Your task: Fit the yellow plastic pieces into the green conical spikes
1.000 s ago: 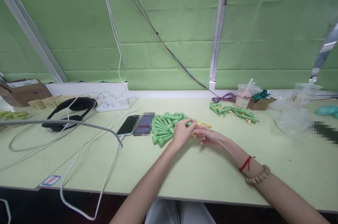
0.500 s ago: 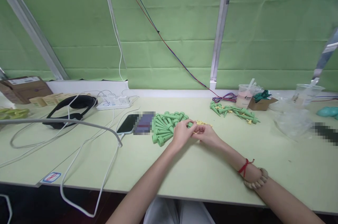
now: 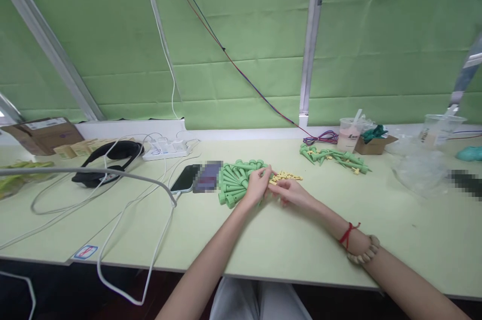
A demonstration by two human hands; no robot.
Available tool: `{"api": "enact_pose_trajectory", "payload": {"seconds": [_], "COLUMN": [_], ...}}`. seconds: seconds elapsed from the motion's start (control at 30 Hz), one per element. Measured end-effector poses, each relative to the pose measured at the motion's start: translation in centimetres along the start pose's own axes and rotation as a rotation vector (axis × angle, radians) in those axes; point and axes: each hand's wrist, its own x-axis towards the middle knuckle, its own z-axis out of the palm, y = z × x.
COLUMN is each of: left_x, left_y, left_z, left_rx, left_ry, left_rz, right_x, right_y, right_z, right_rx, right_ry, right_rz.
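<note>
My left hand [image 3: 257,185] is closed at the right edge of a pile of green plastic spikes [image 3: 235,179] with wide cup-like heads. A green spike is in its grip, mostly covered by the fingers, with a bit of green showing below the palm. Close against it, my right hand [image 3: 294,193] pinches a small yellow piece at the left hand's fingertips. Just behind the hands lies a heap of small yellow plastic pieces [image 3: 288,176]. Farther right is a second group of green spikes [image 3: 339,158], some with yellow pieces on or among them.
Left of the pile lie a phone [image 3: 186,178], headphones [image 3: 109,159], a power strip [image 3: 167,149] and looping white cables. Back right hold a drink cup [image 3: 348,135], a small cardboard box [image 3: 376,145] and a clear plastic bag [image 3: 419,174]. The table's front edge runs near my lap.
My hands have shifted slightly; the left has turned, so the green spike head that showed between the hands is now covered. More of the yellow heap shows. The view has moved a little.
</note>
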Motion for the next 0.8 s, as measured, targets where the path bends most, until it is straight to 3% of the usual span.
{"api": "enact_pose_trajectory", "payload": {"seconds": [0.2,0.37,0.5,0.6,0.7,0.8], "left_x": [0.1,-0.3,-0.4,-0.4,-0.3,-0.3], "left_y": [0.4,0.8,0.7,0.0,-0.8,-0.8], "left_z": [-0.5,-0.6,-0.7,-0.5,0.0,0.4], "left_rx": [-0.101,-0.092,0.026,0.147,0.250,0.253], "left_ry": [-0.075,-0.221,-0.259,-0.226,-0.104,-0.020], "left_rz": [0.081,0.050,0.065,0.066,0.054,0.049], "right_x": [-0.3,-0.6,-0.6,-0.4,-0.2,-0.1], "right_y": [-0.6,-1.0,-1.0,-0.4,0.2,0.3], "right_z": [-0.4,-1.1,-1.1,-0.8,-0.5,-0.1], "right_rx": [0.516,0.514,0.348,0.092,-0.151,-0.360], "right_ry": [-0.282,-0.362,-0.231,-0.052,0.158,0.275], "right_rz": [0.261,0.296,0.265,0.174,-0.039,-0.300]}}
